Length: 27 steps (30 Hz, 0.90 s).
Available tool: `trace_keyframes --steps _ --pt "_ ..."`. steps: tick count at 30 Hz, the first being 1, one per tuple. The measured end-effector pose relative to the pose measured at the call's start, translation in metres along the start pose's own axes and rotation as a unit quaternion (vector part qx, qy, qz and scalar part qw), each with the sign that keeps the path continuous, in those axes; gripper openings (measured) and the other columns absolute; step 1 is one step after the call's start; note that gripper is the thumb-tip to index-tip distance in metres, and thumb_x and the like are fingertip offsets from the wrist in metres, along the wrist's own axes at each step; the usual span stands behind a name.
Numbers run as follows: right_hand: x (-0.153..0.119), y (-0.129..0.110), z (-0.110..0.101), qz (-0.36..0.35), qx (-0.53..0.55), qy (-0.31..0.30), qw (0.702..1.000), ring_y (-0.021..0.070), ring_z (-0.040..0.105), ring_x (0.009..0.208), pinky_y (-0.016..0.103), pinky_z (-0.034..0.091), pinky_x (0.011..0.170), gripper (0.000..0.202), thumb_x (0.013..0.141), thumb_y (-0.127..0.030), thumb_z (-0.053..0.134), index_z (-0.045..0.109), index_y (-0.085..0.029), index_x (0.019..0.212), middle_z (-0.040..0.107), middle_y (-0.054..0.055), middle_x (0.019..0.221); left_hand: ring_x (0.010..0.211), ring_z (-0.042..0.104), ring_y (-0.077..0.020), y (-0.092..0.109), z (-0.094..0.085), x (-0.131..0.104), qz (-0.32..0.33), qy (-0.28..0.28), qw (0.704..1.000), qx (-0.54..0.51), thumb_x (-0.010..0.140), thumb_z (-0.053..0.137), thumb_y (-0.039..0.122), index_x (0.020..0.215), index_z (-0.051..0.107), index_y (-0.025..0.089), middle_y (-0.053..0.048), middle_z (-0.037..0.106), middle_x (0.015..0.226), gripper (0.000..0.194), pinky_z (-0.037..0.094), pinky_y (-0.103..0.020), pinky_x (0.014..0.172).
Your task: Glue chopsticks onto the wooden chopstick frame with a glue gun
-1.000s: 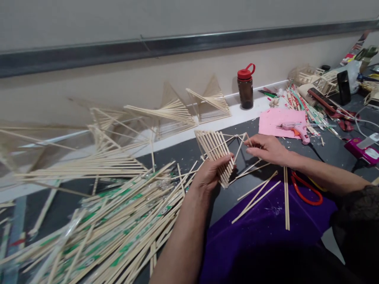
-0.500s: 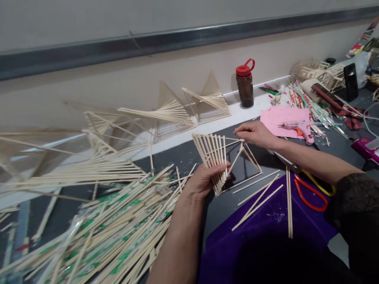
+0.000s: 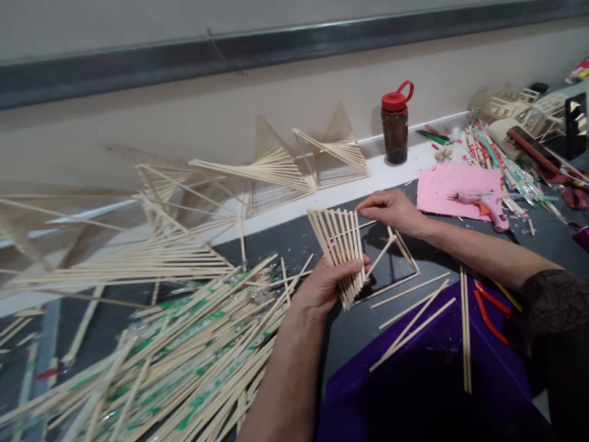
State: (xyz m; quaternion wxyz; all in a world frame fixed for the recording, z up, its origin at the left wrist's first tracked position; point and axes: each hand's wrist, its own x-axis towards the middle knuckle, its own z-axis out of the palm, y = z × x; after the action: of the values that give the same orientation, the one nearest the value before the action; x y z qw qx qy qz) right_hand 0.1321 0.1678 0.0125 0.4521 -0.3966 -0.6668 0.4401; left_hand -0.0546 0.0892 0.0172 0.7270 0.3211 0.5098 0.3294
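1. One fan (image 3: pixel 340 243) of sticks, over the table (image 3: pixel 280 238) inside its back edge, fills your left hand's (image 3: pixel 330 283) grip.
2. Your right hand (image 3: pixel 391 212) has reached its top corner, fingertip hold unclear: both now tend it.

The left grip (image 3: pixel 327 283) holds a slatted stick frame (image 3: pixel 339 236), the right grip (image 3: pixel 390 210) at its upper corner.

No readable text, green print on stick wrappers (image 3: pixel 196 362), too blurred
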Motion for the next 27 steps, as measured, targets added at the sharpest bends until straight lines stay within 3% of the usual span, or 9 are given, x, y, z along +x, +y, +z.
trace_keyframes --steps 9,16,18,22,27 --pt "0.006 -0.004 0.001 0.029 0.009 -0.011 0.999 0.0119 0.058 0.071 0.028 0.043 0.071 0.011 0.076 -0.027 0.07 0.075 -0.017 0.074 0.069 0.0 0.074 0.045 0.064 -0.0133 0.0 0.001 0.0 -0.013 0.004 1.0 -0.006 0.039 0.087 0.021 0.063 0.07 0.012 -0.003 0.069 0.054 0.03 0.055 -0.021 0.048" --pt "0.02 -0.012 0.001 0.103 0.048 -0.046 0.992 0.0094 0.051 0.063 0.026 0.04 0.066 0.006 0.071 -0.016 0.073 0.068 -0.014 0.069 0.061 -0.004 0.063 0.043 0.061 -0.0122 0.001 0.004 -0.001 -0.005 0.003 1.0 -0.006 0.038 0.085 0.021 0.061 0.07 0.011 -0.003 0.067 0.052 0.029 0.052 -0.02 0.045" --pt "0.021 -0.013 -0.001 0.116 0.064 -0.076 0.988 0.0101 0.054 0.068 0.026 0.042 0.071 0.001 0.073 -0.014 0.071 0.07 -0.015 0.074 0.065 -0.003 0.069 0.044 0.061 -0.0119 0.0 0.004 0.0 -0.004 0.003 1.0 -0.005 0.038 0.085 0.021 0.061 0.07 0.011 -0.003 0.067 0.052 0.029 0.053 -0.02 0.046" --pt "0.023 -0.01 -0.006 0.121 0.062 -0.168 0.976 0.0124 0.058 0.076 0.028 0.044 0.08 0.012 0.082 -0.018 0.064 0.073 -0.015 0.075 0.07 0.0 0.074 0.044 0.061 -0.0118 0.0 0.003 0.001 -0.004 -0.003 1.0 -0.003 0.04 0.084 0.021 0.063 0.069 0.012 -0.003 0.067 0.053 0.029 0.052 -0.021 0.046" --pt "0.023 -0.005 -0.009 0.108 0.076 -0.188 0.973 0.0139 0.059 0.077 0.031 0.045 0.085 0.013 0.083 -0.02 0.065 0.072 -0.016 0.073 0.069 0.0 0.071 0.044 0.06 -0.0116 0.0 0.001 0.0 0.001 -0.016 1.0 0.009 0.042 0.084 0.023 0.064 0.069 0.012 -0.002 0.066 0.053 0.029 0.051 -0.022 0.047"
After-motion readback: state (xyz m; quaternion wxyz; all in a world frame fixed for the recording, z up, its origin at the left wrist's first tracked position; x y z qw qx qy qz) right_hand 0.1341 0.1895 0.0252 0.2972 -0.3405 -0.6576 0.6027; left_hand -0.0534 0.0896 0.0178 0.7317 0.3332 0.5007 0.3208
